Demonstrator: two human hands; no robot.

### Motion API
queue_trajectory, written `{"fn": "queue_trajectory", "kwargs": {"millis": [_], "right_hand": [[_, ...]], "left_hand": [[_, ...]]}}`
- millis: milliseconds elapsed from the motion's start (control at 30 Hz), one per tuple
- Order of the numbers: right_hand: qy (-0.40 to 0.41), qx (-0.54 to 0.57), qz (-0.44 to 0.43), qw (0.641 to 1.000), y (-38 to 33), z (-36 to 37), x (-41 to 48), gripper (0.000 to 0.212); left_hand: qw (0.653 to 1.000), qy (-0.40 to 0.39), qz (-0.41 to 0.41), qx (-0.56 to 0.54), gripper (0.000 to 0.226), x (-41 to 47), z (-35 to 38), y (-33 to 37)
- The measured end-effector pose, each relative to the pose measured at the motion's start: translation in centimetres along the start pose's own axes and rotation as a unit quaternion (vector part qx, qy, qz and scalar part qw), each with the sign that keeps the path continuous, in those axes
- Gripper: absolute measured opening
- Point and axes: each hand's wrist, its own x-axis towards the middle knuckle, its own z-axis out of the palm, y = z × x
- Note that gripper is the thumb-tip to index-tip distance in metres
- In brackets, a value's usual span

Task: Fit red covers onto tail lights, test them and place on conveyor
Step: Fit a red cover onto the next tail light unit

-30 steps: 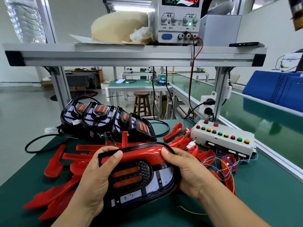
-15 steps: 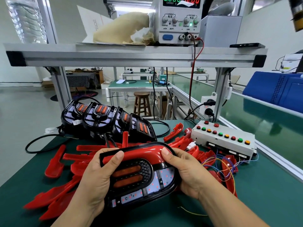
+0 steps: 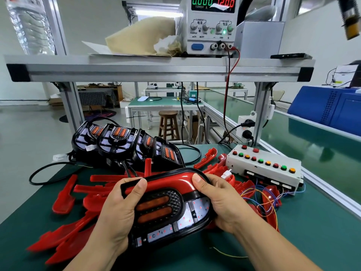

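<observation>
Fingers [image 3: 141,185]: thumbs pressed on the glossy red cover [image 3: 172,180], the rest curled behind.
Hands: left hand [image 3: 117,212] and right hand [image 3: 224,206] clamp the tail light [image 3: 172,214] at its 2 ends.
Tail light: black oval housing, 2 amber bars, held above the green mat [image 3: 312,241].
Loose covers [image 3: 64,196]: smooth red plastic, piled beneath.

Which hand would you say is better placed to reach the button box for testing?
Right, probably: the right hand grips the tail light on the side nearest the button box; the left hand is farther.
</observation>
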Motion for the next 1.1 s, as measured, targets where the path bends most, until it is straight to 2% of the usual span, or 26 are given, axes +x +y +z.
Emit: {"fn": "queue_trajectory", "kwargs": {"millis": [300, 400, 467, 500, 600, 667, 700, 767, 867, 967, 1100], "right_hand": [[-0.042, 0.005, 0.022, 0.999, 0.1, -1.0, 0.4, 0.017], [-0.033, 0.013, 0.009, 0.999, 0.2, -1.2, 0.7, 0.018], [-0.006, 0.018, 0.007, 1.000, 0.3, -1.3, 1.0, 0.027], [0.014, 0.022, 0.007, 1.000, 0.4, -1.4, 1.1, 0.032], [0.062, 0.030, 0.001, 0.998, 0.4, -1.7, 1.5, 0.037], [0.080, 0.042, -0.002, 0.996, 0.4, -1.9, 1.6, 0.039], [0.085, 0.050, -0.002, 0.995, 0.3, -2.0, 1.7, 0.039], [0.089, 0.063, -0.005, 0.994, 0.4, -1.9, 1.8, 0.038], [0.092, 0.076, -0.010, 0.993, 0.3, -1.9, 1.8, 0.031], [0.093, 0.076, -0.011, 0.993, 0.3, -2.1, 1.7, 0.022], [0.102, 0.072, -0.008, 0.992, 0.3, -1.9, 1.6, 0.020]], "left_hand": [[1.000, -0.005, 0.000, 0.001, 0.044, 0.3, 0.2, 0.0], [1.000, -0.021, 0.005, 0.011, 0.055, 0.6, 0.0, -0.1], [0.996, -0.031, 0.037, 0.073, 0.063, 0.6, -0.4, -0.1], [0.988, -0.031, 0.062, 0.136, 0.060, 0.6, -0.7, -0.1], [0.935, 0.017, 0.160, 0.315, 0.027, 1.4, -2.2, 0.6], [0.871, 0.104, 0.207, 0.434, 0.032, 2.1, -4.3, 1.6], [0.841, 0.148, 0.192, 0.483, 0.035, 2.3, -5.4, 2.3], [0.805, 0.200, 0.094, 0.550, 0.037, 2.6, -7.9, 3.2], [0.752, 0.178, -0.055, 0.632, 0.038, 2.6, -9.7, 3.0], [0.735, 0.176, -0.094, 0.647, 0.046, 2.5, -9.0, 2.5], [0.723, 0.205, -0.086, 0.655, 0.046, 2.6, -8.9, 2.5]]}}
